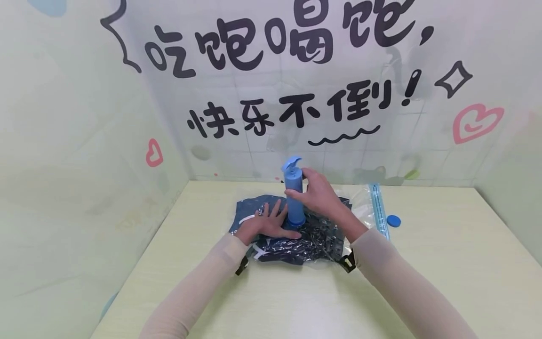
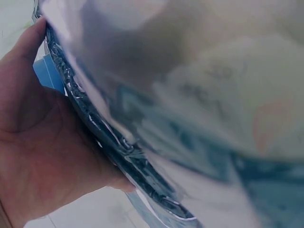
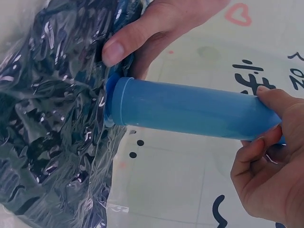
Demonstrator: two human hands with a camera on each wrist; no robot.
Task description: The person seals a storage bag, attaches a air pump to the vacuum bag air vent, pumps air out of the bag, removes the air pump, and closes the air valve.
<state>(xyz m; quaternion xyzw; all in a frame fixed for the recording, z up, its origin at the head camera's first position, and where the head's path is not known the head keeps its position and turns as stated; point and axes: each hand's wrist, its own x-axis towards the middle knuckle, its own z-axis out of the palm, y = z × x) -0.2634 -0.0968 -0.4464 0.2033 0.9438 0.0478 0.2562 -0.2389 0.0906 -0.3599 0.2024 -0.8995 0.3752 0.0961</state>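
Note:
A clear vacuum storage bag (image 1: pixel 292 256) packed with dark fabric lies wrinkled on the table. Upright on it stands a blue hand pump (image 1: pixel 294 207), its base against the bag. My right hand (image 1: pixel 319 193) grips the pump's barrel near the top, below its tilted light-blue handle (image 1: pixel 291 163). In the right wrist view, thumb and fingers wrap the pump's end. My left hand (image 1: pixel 273 223) rests spread on the bag beside the pump's base, its thumb close to that base. The left wrist view shows the left palm (image 2: pixel 52 147) against the bag's side; its other fingers are partly hidden.
A round blue cap (image 1: pixel 394 221) lies on the table right of the bag. The bag's blue zip strip (image 1: pixel 378 209) runs along its right end. Behind the table (image 1: pixel 444 263) stands a wall printed with large black characters (image 1: pixel 228 44).

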